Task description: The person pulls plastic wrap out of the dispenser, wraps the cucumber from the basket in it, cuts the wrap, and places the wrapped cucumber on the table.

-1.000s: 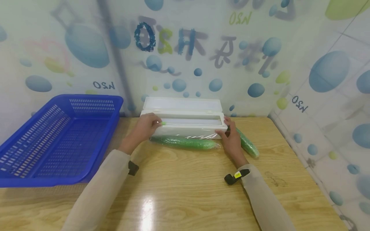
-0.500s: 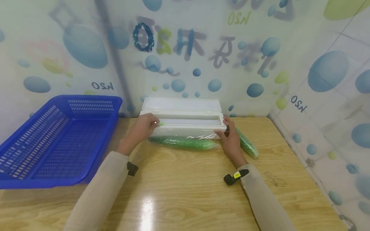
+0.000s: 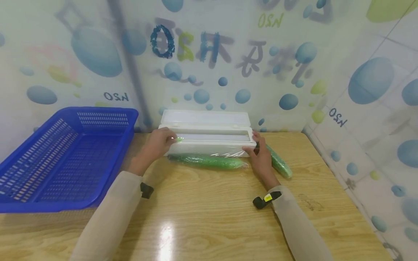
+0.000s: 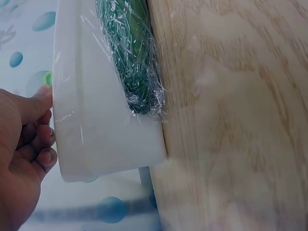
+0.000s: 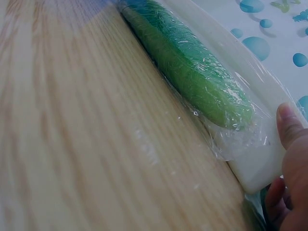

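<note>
A white cling film dispenser (image 3: pixel 205 148) stands on the table with its lid (image 3: pixel 205 117) raised and a roll (image 3: pixel 215 137) of film inside. My left hand (image 3: pixel 157 143) pinches the small green slide cutter (image 4: pixel 47 78) at the dispenser's left end, thumb against it in the left wrist view. At the other end my right hand (image 3: pixel 262 157) grips the dispenser, its thumb (image 5: pixel 287 120) on the front face. Along the dispenser's front lies a cucumber (image 3: pixel 209 161) wrapped in clear film. Another wrapped cucumber (image 3: pixel 280 163) lies beyond my right hand, partly hidden by it.
A blue plastic basket (image 3: pixel 125 145) with slotted sides stands left on the wooden table (image 3: pixel 209 217). Close behind the dispenser rises a wall (image 3: pixel 274 83) printed with bubbles, and a second wall (image 3: pixel 369 145) runs along the table's right side.
My left hand has slid a little to the left along the dispenser with the green slide cutter. The right hand, the dispenser and both cucumbers stay in place.
</note>
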`<action>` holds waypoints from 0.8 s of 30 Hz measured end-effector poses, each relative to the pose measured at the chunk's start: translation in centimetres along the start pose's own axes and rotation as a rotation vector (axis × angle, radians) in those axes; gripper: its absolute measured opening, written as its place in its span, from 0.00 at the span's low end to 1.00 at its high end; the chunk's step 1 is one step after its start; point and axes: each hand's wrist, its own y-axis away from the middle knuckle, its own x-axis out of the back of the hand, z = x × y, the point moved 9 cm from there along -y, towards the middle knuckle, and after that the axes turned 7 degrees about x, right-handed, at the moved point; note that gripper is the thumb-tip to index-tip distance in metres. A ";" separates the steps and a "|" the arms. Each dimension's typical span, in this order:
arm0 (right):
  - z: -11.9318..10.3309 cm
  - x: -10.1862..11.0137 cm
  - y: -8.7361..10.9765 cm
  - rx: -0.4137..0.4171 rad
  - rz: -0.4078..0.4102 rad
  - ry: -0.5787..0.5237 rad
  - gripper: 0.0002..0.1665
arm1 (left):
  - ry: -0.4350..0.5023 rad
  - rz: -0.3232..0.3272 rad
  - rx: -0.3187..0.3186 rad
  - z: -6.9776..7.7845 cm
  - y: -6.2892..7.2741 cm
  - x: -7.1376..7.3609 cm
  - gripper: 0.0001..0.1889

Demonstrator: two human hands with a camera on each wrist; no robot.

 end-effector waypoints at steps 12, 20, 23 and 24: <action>0.0 0.1 0.1 0.008 0.017 -0.004 0.37 | 0.003 0.021 -0.013 -1.0 0.2 0.3 0.03; 0.0 0.0 0.0 0.001 0.009 -0.016 0.37 | 0.011 0.018 0.016 -1.4 0.4 0.7 0.03; 0.0 0.0 0.0 0.002 0.008 -0.014 0.37 | 0.010 0.012 0.033 -1.6 0.5 0.7 0.03; 0.1 0.0 0.0 0.003 0.007 -0.012 0.37 | 0.011 0.007 0.043 -1.7 0.5 0.7 0.03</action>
